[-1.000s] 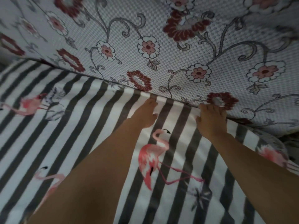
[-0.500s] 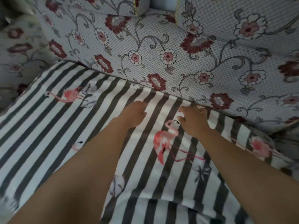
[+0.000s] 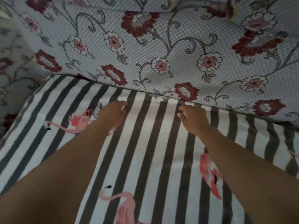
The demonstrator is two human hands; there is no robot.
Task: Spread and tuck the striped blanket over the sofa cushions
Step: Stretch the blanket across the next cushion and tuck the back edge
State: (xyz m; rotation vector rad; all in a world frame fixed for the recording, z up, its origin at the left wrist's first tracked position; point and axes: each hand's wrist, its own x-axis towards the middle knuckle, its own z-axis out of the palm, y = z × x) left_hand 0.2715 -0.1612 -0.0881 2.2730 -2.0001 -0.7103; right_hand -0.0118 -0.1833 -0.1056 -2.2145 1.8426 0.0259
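The one camera sits on the person's head, looking forward and down, close over the striped blanket (image 3: 145, 143), with the flowered sofa back (image 3: 161, 46) far.

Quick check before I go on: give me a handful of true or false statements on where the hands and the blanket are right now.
1. Both hands are on the striped blanket near the back crease of the sofa. True: the left hand and the right hand lie just short of the crease.
2. The right hand is lifting a blanket corner into the air. False: it is low over the blanket with fingers loosely curled, gripping nothing.
3. The blanket's far edge runs along the foot of the flowered backrest. True.
4. The blanket is plain grey. False: it has dark and white stripes with pink flamingos.
5. The left hand rests on the backrest. False: it is on the blanket.
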